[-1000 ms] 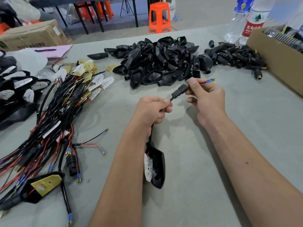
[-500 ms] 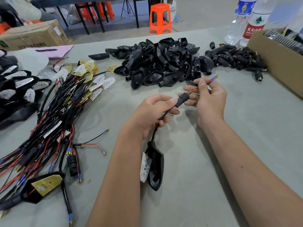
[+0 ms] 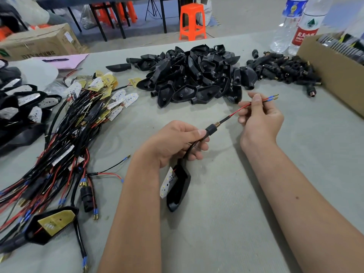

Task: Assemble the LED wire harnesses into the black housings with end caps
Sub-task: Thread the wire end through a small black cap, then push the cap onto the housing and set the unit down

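Mid-frame: left hand (image 3: pixel 177 142) pinching end cap (image 3: pixel 211 129) on harness cable; right hand (image 3: pixel 260 117) pinching red-black leads (image 3: pixel 244 107) upper right. Cable axis lower-left to upper-right; housing (image 3: pixel 178 191) dangling below left hand.

Desk (image 3: pixel 226 213) covered in grey-green cloth, matt, fine ribbed weave. Heaped housings (image 3: pixel 193 75) black plastic, slight sheen. End cap (image 3: pixel 211 129) matt black plastic with a brass-coloured threaded metal tip. Wire (image 3: pixel 239 110) in glossy red insulation, terminals metallic gold. LED board (image 3: pixel 167 183) white, flat, matt. Box (image 3: pixel 334 75) plain brown cardboard. Bottles (image 3: pixel 285 26) clear glossy plastic. Stool (image 3: pixel 192 20) orange plastic
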A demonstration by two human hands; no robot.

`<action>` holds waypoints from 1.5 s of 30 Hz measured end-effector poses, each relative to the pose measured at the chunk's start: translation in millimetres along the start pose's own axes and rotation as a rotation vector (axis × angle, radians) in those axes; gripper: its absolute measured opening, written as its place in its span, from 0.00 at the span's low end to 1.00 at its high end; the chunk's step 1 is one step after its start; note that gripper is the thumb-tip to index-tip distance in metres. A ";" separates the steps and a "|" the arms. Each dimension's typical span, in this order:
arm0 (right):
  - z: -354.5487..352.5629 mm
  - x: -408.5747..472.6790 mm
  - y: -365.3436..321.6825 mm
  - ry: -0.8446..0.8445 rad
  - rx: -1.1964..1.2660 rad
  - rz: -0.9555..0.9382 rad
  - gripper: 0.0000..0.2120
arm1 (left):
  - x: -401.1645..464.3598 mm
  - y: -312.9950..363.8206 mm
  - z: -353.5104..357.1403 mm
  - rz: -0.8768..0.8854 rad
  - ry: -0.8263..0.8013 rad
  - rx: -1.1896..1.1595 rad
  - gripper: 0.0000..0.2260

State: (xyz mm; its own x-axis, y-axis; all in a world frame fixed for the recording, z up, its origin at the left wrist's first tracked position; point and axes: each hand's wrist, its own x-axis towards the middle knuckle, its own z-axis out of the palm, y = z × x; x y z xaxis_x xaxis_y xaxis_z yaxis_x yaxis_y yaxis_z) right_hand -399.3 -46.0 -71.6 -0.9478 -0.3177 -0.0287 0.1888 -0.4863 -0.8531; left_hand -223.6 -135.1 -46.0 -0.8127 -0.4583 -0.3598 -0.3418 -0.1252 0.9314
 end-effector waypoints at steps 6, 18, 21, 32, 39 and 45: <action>1.7 -8.0 0.9 -0.431 -0.206 0.139 0.08 | 6.7 0.8 4.5 0.100 0.130 0.000 0.11; 1.9 -7.8 -1.4 -0.189 -0.053 0.075 0.06 | -1.1 0.0 -3.4 0.103 0.027 -0.157 0.09; 2.4 -7.5 -2.6 -0.180 -0.040 0.097 0.08 | -4.3 1.0 -5.6 0.114 0.064 -0.158 0.09; 2.5 -12.1 -2.8 -0.459 -0.155 0.192 0.03 | 2.0 -1.7 -5.6 0.155 0.284 -0.056 0.10; 6.7 -16.3 -2.0 -0.427 -0.150 0.141 0.04 | -0.7 1.7 -5.4 0.152 0.272 -0.046 0.07; 5.5 -15.3 -2.5 -0.331 -0.136 0.121 0.05 | -6.1 1.8 -14.8 0.161 0.233 -0.108 0.08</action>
State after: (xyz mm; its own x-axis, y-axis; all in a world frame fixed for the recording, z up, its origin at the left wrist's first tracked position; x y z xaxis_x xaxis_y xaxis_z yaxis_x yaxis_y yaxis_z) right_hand -383.8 -44.4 -66.2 -0.7818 -0.6233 0.0175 0.2377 -0.3238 -0.9158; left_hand -212.3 -145.6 -41.3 -0.7179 -0.6678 -0.1966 -0.1552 -0.1217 0.9804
